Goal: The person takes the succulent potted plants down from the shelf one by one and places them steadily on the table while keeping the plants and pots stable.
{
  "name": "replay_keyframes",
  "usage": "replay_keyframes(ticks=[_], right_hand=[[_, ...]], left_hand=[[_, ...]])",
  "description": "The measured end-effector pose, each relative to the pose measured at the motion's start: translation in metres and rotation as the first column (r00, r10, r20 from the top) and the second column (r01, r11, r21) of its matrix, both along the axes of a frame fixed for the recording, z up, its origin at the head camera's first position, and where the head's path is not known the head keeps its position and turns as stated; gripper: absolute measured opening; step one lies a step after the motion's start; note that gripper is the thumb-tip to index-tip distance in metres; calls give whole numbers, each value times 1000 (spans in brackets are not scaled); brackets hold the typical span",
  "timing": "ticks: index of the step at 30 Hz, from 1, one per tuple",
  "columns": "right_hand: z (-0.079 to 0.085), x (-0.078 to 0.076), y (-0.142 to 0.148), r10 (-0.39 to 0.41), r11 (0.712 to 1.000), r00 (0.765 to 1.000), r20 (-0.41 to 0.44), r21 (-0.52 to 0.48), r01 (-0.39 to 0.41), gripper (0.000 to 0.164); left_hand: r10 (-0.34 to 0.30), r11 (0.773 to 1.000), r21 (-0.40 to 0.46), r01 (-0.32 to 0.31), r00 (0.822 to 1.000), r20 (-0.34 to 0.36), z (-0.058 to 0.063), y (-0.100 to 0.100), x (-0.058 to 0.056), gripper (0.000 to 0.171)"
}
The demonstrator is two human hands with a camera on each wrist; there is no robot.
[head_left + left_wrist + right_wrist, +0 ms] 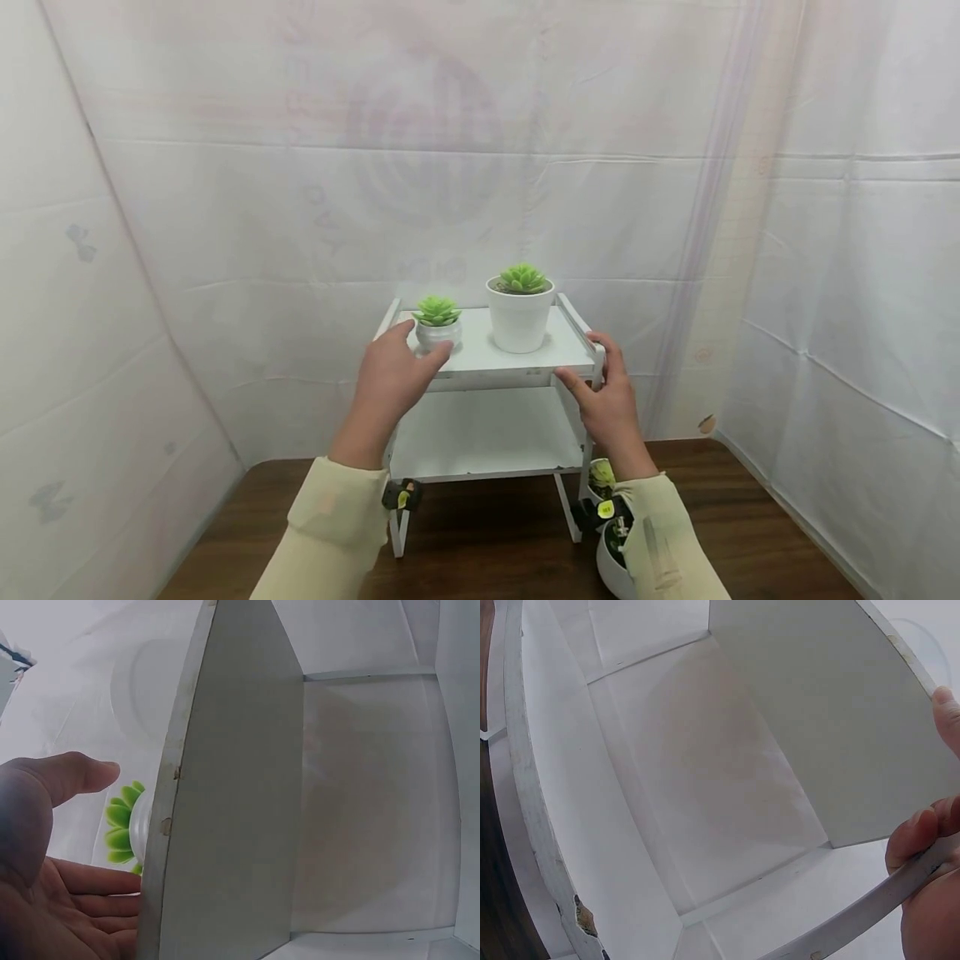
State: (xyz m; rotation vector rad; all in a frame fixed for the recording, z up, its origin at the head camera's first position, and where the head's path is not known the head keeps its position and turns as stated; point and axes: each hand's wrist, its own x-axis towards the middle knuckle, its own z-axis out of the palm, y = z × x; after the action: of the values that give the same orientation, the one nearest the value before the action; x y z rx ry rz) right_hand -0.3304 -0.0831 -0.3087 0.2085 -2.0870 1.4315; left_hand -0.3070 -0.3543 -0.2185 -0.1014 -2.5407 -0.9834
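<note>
A small round white pot with a green succulent (438, 333) stands on the left of the top tier of a white two-tier shelf (487, 433). My left hand (390, 371) is beside that pot, its thumb spread apart from the fingers. In the left wrist view a gap shows between the thumb (90, 775) and the succulent's leaves (118, 836). With my right hand (611, 404) I hold the shelf's front right corner, the fingers around the upright and the thumb at the top tier's front edge. A larger white pot with a succulent (519, 321) stands right of the small one.
The shelf stands on a dark wooden table (480, 542). More potted plants are by its right legs, including a yellow-green one (602, 477) and a white pot (615, 571) partly under my right sleeve. White sheeting (225, 208) hangs behind and at both sides.
</note>
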Motion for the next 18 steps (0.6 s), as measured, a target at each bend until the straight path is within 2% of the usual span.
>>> replay_keyframes(ticks=[6, 12, 18], right_hand=[[-1, 0, 2, -7, 1000, 1000, -1, 10, 7, 73], [-1, 0, 2, -13, 1000, 1000, 0, 16, 13, 73], [0, 2, -1, -12, 1000, 1000, 2, 15, 12, 72]], left_hand=[[29, 1000, -10, -29, 999, -38, -1, 7, -4, 76], [57, 998, -12, -58, 995, -86, -3, 12, -9, 62], [100, 994, -26, -103, 991, -85, -5, 14, -13, 63]])
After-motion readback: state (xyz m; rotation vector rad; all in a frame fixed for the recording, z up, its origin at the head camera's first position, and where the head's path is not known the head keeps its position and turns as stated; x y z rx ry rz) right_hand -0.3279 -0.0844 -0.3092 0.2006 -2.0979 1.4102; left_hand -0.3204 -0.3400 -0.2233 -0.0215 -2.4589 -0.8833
